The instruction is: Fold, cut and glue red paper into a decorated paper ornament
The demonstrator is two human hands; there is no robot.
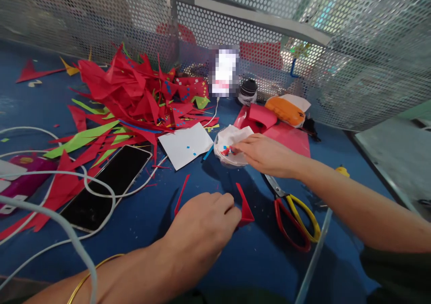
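Observation:
My left hand (204,225), low in the middle of the head view, is closed around a folded piece of red paper (246,212). Pointed ends of the paper stick up on both sides of the fist; the rest is hidden by my fingers. Farther forward, my right hand (271,156) reaches into a small round dish lined with white paper (232,133). Its fingers are pinched together over tiny red and blue paper bits (225,150); whether a bit is between the fingertips cannot be made out. Beneath the right wrist lie scissors (298,216) with red and yellow handles.
Left of the dish are a white card (178,149), a dark phone (107,187) crossed by white cable, and a heap of red paper cuttings (131,88). A lit screen (225,70), an orange pouch (285,111) and a black-topped container (248,90) stand before perforated metal panels (215,21).

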